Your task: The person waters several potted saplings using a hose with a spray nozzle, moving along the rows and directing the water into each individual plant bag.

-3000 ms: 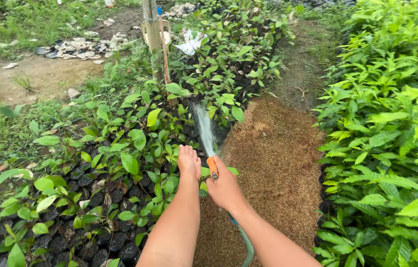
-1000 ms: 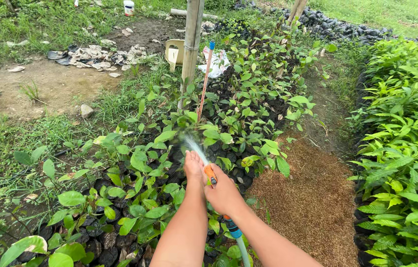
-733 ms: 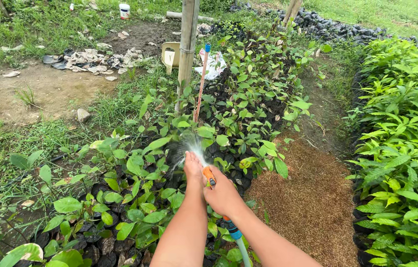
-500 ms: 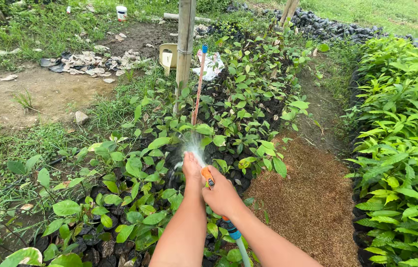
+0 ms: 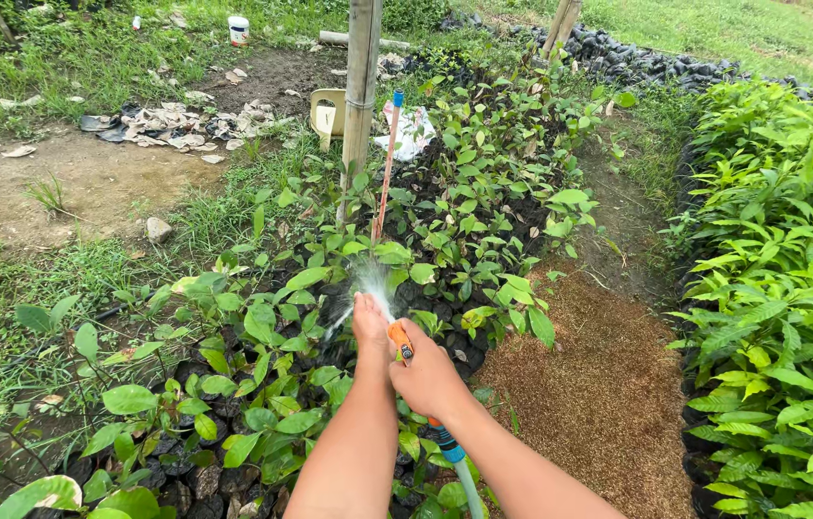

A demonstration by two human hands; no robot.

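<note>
My right hand point(image 5: 428, 380) grips an orange hose nozzle point(image 5: 398, 339); the green hose point(image 5: 465, 478) trails down behind it past a blue coupling. My left hand point(image 5: 370, 325) is held flat beside the nozzle tip, fingers together, in the white water spray point(image 5: 366, 279). The spray fans out over seedlings point(image 5: 272, 327) that stand in black bags, just in front of both hands.
A bamboo post point(image 5: 361, 86) and a thin red stake point(image 5: 384, 173) stand in the seedling bed. A brown husk-covered path point(image 5: 599, 394) runs on the right, next to a bed of taller green plants point(image 5: 781, 288). Bare soil, grass and litter point(image 5: 175, 120) lie at the left.
The view has lifted and shifted left since three seconds ago. The spray, then a long jet, now breaks against my left hand into a short fan over nearer seedlings.
</note>
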